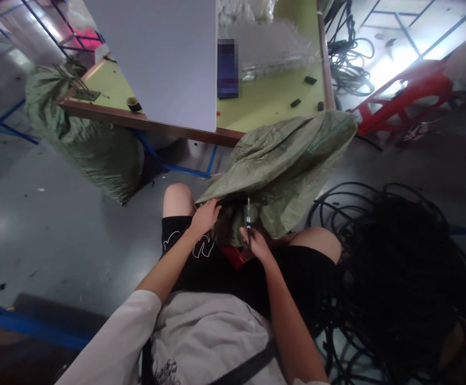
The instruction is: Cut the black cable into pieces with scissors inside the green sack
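A green woven sack [292,160] hangs over the near edge of the table and down between the knees, its mouth towards me. My left hand [206,216] is closed at the left rim of that mouth, fingertips by a dark strip inside the opening. In front of the sack, my right hand [258,247] is closed around a slim tool [249,227] with a dark handle, a white band and a thin metal tip pointing away from me. Its exact kind is too small to tell. The sack's inside is mostly in shadow.
The yellow-green table [265,109] carries a white board [172,59], clear plastic wrap [276,48] and small black pieces [296,102]. A full green sack [100,155] stands left. Coiled black cables [401,256] lie right, below a red stool [409,101].
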Demonstrator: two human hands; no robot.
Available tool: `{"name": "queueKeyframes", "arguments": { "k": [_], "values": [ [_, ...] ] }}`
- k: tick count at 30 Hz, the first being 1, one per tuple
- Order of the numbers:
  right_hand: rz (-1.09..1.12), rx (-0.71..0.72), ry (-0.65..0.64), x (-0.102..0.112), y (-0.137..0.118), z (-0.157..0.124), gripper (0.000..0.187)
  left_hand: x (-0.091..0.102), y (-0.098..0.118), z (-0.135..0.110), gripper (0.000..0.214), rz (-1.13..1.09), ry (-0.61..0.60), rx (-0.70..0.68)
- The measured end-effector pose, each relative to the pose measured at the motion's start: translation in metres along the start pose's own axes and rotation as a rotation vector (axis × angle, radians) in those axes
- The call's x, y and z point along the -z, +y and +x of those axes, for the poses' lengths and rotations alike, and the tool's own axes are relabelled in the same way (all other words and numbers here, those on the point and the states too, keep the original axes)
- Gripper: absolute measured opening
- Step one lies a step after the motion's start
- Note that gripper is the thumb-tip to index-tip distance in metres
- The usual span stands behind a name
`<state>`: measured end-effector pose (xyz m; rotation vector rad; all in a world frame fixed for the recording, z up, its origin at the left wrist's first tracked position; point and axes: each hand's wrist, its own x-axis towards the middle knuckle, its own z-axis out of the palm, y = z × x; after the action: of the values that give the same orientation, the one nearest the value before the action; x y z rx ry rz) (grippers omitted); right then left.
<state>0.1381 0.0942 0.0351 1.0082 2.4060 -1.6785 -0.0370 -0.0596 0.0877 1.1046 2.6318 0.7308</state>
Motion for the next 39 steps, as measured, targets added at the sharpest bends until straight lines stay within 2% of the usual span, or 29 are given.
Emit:
{"name": "queueKeyframes", "arguments": {
  "k": [2,4,6,8,12,17,19,25,30,34,39],
  "values": [
    [-0.026,0.065,-0.028,-0.002,-0.001,-0.001,0.049,-0.001,0.000,-0.001,0.033,0.016,0.001,-0.038],
    [-0.020,0.095,-0.005,-0.004,-0.003,-0.003,0.046,-0.001,0.001,-0.003,0.032,0.063,-0.064,-0.116],
    [-0.021,0.070,0.004,-0.004,-0.006,-0.004,0.046,-0.002,0.003,-0.005,0.033,0.124,-0.144,-0.181],
    [-0.029,0.005,-0.018,-0.003,-0.008,-0.005,0.048,-0.002,0.004,-0.006,0.034,0.172,-0.174,-0.193],
    [-0.015,-0.086,-0.050,-0.003,-0.009,-0.007,0.052,-0.003,0.004,-0.005,0.035,0.205,-0.153,-0.184],
    [-0.021,0.066,0.047,-0.006,-0.009,-0.004,0.044,-0.003,0.002,-0.004,0.034,0.223,-0.145,-0.168],
    [-0.040,0.080,0.047,-0.005,-0.010,-0.004,0.043,-0.003,0.002,-0.005,0.033,0.217,-0.138,-0.184],
    [-0.037,-0.086,-0.076,-0.007,-0.008,-0.003,0.059,-0.002,0.003,-0.007,0.031,0.228,-0.118,-0.198],
    [-0.021,0.030,0.005,-0.011,-0.008,0.000,0.059,0.001,0.003,-0.008,0.031,0.226,-0.123,-0.237],
    [-0.088,-0.028,-0.081,-0.005,-0.012,-0.002,0.056,-0.002,0.002,-0.008,0.032,0.208,-0.107,-0.219],
    [-0.017,-0.077,-0.081,-0.007,-0.010,-0.003,0.053,-0.002,0.004,-0.009,0.034,0.185,-0.123,-0.181]
  ]
}}
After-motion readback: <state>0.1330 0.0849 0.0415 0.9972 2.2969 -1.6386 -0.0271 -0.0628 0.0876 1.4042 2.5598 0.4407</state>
